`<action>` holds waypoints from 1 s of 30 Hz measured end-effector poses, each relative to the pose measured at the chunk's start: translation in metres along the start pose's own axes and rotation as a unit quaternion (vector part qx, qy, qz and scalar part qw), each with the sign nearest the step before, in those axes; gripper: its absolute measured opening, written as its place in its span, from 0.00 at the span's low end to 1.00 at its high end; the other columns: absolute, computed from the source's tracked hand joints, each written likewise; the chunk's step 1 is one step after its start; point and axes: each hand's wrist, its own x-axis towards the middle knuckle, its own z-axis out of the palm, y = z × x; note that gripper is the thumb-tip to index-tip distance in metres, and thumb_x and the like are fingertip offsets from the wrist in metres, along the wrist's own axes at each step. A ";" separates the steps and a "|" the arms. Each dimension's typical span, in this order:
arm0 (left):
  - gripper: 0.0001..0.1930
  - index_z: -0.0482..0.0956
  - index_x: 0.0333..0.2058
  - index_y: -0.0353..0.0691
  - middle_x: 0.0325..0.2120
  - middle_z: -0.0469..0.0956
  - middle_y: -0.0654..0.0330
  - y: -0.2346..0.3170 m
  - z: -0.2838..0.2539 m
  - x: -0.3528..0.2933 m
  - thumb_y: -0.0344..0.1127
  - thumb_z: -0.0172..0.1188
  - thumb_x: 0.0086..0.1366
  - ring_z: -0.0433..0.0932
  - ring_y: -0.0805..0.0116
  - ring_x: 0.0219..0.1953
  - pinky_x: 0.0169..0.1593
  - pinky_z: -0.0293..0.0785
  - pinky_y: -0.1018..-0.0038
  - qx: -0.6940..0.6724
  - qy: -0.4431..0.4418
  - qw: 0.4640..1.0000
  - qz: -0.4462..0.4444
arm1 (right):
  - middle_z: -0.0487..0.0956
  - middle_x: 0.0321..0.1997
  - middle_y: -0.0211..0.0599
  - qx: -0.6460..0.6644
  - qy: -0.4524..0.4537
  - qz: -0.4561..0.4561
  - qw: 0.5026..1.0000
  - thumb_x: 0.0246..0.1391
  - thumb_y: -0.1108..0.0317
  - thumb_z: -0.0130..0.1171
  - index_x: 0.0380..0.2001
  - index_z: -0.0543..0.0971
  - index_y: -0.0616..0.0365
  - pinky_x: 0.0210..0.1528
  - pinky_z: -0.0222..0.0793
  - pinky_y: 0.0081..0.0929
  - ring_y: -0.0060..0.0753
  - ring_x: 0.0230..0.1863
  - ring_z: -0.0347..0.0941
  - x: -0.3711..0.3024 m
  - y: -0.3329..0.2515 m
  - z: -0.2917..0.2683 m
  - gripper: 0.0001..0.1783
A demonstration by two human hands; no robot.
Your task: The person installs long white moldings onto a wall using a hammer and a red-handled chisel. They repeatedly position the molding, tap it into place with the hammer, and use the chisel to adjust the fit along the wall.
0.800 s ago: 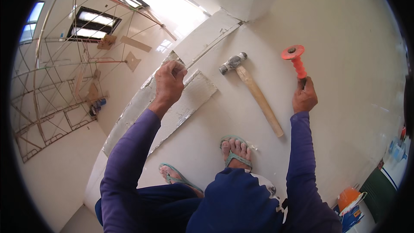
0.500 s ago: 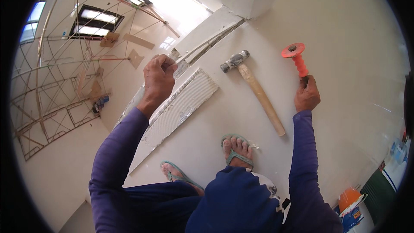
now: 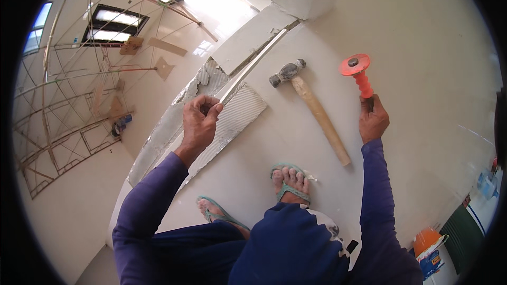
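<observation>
Between the thumb and fingers of my left hand [image 3: 199, 124] is the near end of a long, thin white strip [image 3: 259, 60]. It slants away to the right, along a gap at the floor's edge. My right hand [image 3: 374, 119] grips a chisel [image 3: 363, 83] with a ribbed orange sleeve and a round orange guard; the guard end points away from me, and my fist hides the lower part. A ball-peen hammer [image 3: 323, 121] with a wooden handle lies on the floor between my hands. Beneath my left hand rests a broken tile piece [image 3: 240, 113], its ridged side up.
Ridged, broken mortar [image 3: 203, 82] lies along the raised floor's left edge. Past it, lower down, stands metal scaffolding [image 3: 58, 79]. My sandalled feet [image 3: 291, 183] are on the pale tile floor. An orange and white bucket [image 3: 426, 243] sits at the lower right, near a clear bottle [image 3: 487, 183].
My left hand has come down and nearer, bringing the white strip's near end across the tile piece. More of the ridged mortar now shows. My right hand has barely shifted.
</observation>
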 end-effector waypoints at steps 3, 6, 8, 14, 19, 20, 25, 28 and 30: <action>0.03 0.83 0.35 0.31 0.27 0.81 0.64 0.012 0.035 0.012 0.25 0.67 0.68 0.77 0.77 0.28 0.35 0.76 0.77 -0.009 0.024 0.999 0.025 | 0.76 0.20 0.28 0.066 -0.119 0.053 0.989 0.52 0.47 0.80 0.39 0.85 0.54 0.27 0.67 0.29 0.24 0.20 0.65 -0.030 -0.037 -0.007 0.24; 0.02 0.83 0.32 0.32 0.24 0.81 0.60 0.016 0.057 0.024 0.21 0.67 0.65 0.77 0.76 0.27 0.35 0.75 0.75 0.024 0.064 0.996 0.062 | 0.83 0.23 0.30 0.029 -0.168 0.009 0.985 0.40 0.44 0.86 0.38 0.85 0.53 0.30 0.75 0.33 0.34 0.22 0.77 -0.049 -0.079 -0.010 0.30; 0.02 0.83 0.32 0.32 0.25 0.81 0.58 0.012 0.064 0.025 0.21 0.67 0.64 0.79 0.73 0.28 0.35 0.75 0.75 0.037 0.078 0.993 0.075 | 0.84 0.24 0.32 0.026 -0.154 -0.026 0.987 0.41 0.48 0.85 0.37 0.84 0.52 0.31 0.76 0.35 0.38 0.23 0.80 -0.057 -0.078 -0.004 0.27; 0.02 0.83 0.32 0.31 0.29 0.79 0.56 0.022 0.072 0.030 0.20 0.67 0.63 0.81 0.68 0.30 0.37 0.77 0.72 0.029 0.077 0.987 0.140 | 0.81 0.22 0.34 0.023 -0.164 0.014 0.986 0.44 0.55 0.82 0.31 0.80 0.54 0.31 0.77 0.36 0.41 0.22 0.80 -0.073 -0.065 -0.009 0.21; 0.01 0.85 0.32 0.32 0.30 0.77 0.56 0.031 0.096 0.029 0.22 0.69 0.62 0.81 0.63 0.31 0.38 0.78 0.67 0.025 0.042 0.990 0.134 | 0.79 0.21 0.32 0.022 -0.189 0.032 0.981 0.43 0.61 0.83 0.32 0.80 0.56 0.30 0.73 0.31 0.27 0.21 0.73 -0.108 -0.040 -0.042 0.20; 0.02 0.85 0.32 0.33 0.30 0.77 0.55 0.035 0.103 0.030 0.23 0.70 0.61 0.81 0.61 0.32 0.39 0.78 0.66 0.039 0.028 0.990 0.135 | 0.78 0.20 0.32 0.031 -0.193 0.038 0.980 0.44 0.62 0.83 0.33 0.81 0.57 0.29 0.72 0.29 0.25 0.20 0.71 -0.115 -0.035 -0.046 0.20; 0.13 0.87 0.41 0.36 0.40 0.78 0.54 0.030 0.103 0.042 0.36 0.75 0.61 0.78 0.54 0.48 0.55 0.73 0.58 0.158 0.024 0.942 0.295 | 0.73 0.19 0.29 0.080 -0.194 0.092 0.973 0.49 0.58 0.82 0.33 0.81 0.59 0.26 0.67 0.28 0.22 0.19 0.65 -0.113 -0.035 -0.057 0.20; 0.26 0.81 0.55 0.35 0.48 0.78 0.49 0.028 0.075 0.073 0.40 0.75 0.60 0.77 0.50 0.53 0.58 0.72 0.58 0.274 0.146 0.903 0.298 | 0.71 0.19 0.27 0.077 -0.148 0.119 0.979 0.54 0.57 0.79 0.35 0.82 0.60 0.25 0.64 0.28 0.22 0.20 0.60 -0.100 -0.030 -0.051 0.19; 0.34 0.76 0.60 0.34 0.52 0.77 0.45 0.020 0.053 0.095 0.42 0.76 0.59 0.76 0.49 0.57 0.59 0.72 0.57 0.334 0.149 0.886 0.286 | 0.68 0.20 0.26 0.090 -0.117 0.124 0.981 0.61 0.58 0.74 0.38 0.83 0.61 0.27 0.61 0.28 0.21 0.22 0.57 -0.090 -0.033 -0.045 0.16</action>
